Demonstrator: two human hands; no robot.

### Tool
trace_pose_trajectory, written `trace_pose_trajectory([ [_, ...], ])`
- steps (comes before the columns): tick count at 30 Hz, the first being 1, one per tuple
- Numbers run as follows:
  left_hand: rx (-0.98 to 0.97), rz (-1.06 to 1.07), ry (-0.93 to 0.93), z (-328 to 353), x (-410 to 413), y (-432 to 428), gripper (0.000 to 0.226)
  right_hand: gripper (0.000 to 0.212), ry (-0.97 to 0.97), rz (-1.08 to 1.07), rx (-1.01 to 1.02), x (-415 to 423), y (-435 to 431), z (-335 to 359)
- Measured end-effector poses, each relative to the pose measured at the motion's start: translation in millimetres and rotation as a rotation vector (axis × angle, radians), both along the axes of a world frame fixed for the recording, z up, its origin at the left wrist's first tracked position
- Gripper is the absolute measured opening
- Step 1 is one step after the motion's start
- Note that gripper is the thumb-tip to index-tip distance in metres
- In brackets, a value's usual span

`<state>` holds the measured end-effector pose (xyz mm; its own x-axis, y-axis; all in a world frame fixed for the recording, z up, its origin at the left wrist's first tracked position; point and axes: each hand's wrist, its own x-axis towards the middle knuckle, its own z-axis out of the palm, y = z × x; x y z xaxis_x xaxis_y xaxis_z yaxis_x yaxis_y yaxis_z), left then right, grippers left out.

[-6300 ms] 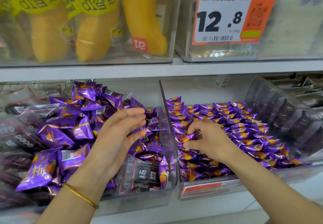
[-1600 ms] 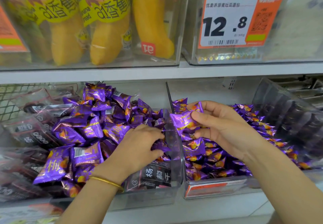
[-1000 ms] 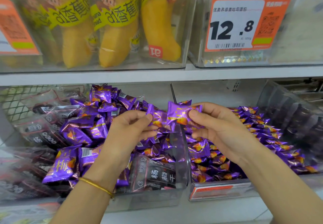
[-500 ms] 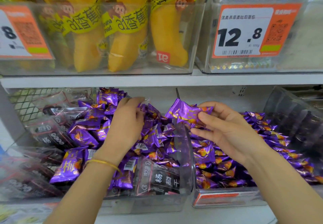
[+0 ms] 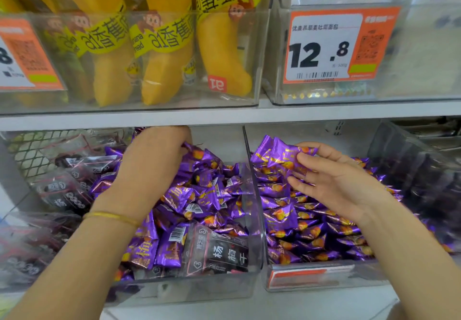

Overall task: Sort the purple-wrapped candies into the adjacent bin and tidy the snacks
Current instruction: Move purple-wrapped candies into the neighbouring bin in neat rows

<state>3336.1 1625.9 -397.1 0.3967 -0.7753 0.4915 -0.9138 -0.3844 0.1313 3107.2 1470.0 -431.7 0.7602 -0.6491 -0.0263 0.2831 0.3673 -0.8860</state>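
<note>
Purple-wrapped candies (image 5: 207,195) are heaped in the clear left bin (image 5: 199,288), mixed with dark plum packets (image 5: 219,253). The adjacent right bin (image 5: 311,278) holds more purple candies (image 5: 311,222). A clear divider wall (image 5: 254,185) stands between the two bins. My left hand (image 5: 154,162), with a gold bangle on its wrist, reaches to the back of the left pile, and its curled fingers close on a purple candy there. My right hand (image 5: 334,180) hovers over the right bin and pinches two or three purple candies (image 5: 282,156) between thumb and fingers.
More dark packets (image 5: 62,195) lie at the left, against a wire mesh. A tilted clear bin of dark snacks (image 5: 411,182) stands at the far right. The shelf above (image 5: 224,115) hangs low over the bins, with banana bread packs (image 5: 164,45) and a 12.8 price tag (image 5: 324,47).
My left hand has moved up and back to the top rear of the left pile. My right hand keeps its candies over the right bin, almost in the same place.
</note>
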Motion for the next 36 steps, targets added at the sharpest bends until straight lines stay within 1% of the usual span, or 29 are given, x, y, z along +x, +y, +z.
trace_pose_trajectory([
  [2,-0.087,-0.073,0.156,9.7,-29.3,12.6,0.007,0.065,-0.004,-0.018,0.027,-10.9,-4.9,1.5],
  [5,-0.088,-0.195,0.386,9.3,-66.1,14.0,0.007,0.065,-0.042,0.015,0.054,-30.0,-11.1,6.4],
  [9,-0.103,-0.294,0.608,-2.1,-86.2,-3.4,0.005,0.061,-0.079,0.099,-0.015,-57.9,-12.6,10.7],
  [11,-0.102,-0.327,0.672,-6.9,-95.7,-11.7,0.005,0.055,-0.069,0.153,-0.062,-67.4,-9.9,9.3],
  [15,-0.075,-0.396,0.711,-17.5,-111.7,-21.9,0.006,0.051,0.036,0.22,-0.167,-74.1,-4.4,4.8],
  [19,-0.037,-0.405,0.685,-28.3,-110.6,-21.7,0.013,0.041,0.124,0.225,-0.264,-76.7,-0.9,2.3],
  [21,-0.011,-0.426,0.582,-31.5,-109.5,-21.3,0.014,0.03,0.186,0.197,-0.29,-79.5,0.0,2.2],
  [24,0.032,-0.398,0.345,-35.5,-109.9,-23.8,0.014,0.027,0.283,0.206,-0.32,-80.9,-0.1,-1.0],
  [26,0.071,-0.359,0.285,-38.7,-109.0,-26.1,0.011,0.025,0.336,0.224,-0.345,-76.7,1.8,-5.9],
  [27,0.06,-0.35,0.278,-40.0,-108.1,-27.0,0.01,0.019,0.358,0.211,-0.35,-73.1,3.9,-8.5],
  [28,0.024,-0.345,0.286,-41.9,-106.2,-27.9,0.01,0.016,0.382,0.192,-0.364,-68.9,5.5,-12.0],
  [29,-0.02,-0.337,0.309,-42.9,-104.9,-28.0,0.01,0.018,0.411,0.179,-0.396,-64.5,7.6,-15.4],
  [32,-0.142,-0.309,0.429,-47.2,-100.7,-24.4,0.015,0.018,0.535,0.179,-0.528,-53.1,13.8,-24.6],
  [34,-0.174,-0.313,0.541,-49.2,-100.2,-20.3,0.015,0.017,0.605,0.182,-0.602,-49.7,17.7,-27.4],
  [36,-0.191,-0.319,0.596,-51.5,-99.7,-18.5,0.015,0.017,0.635,0.172,-0.675,-47.9,19.5,-29.8],
])
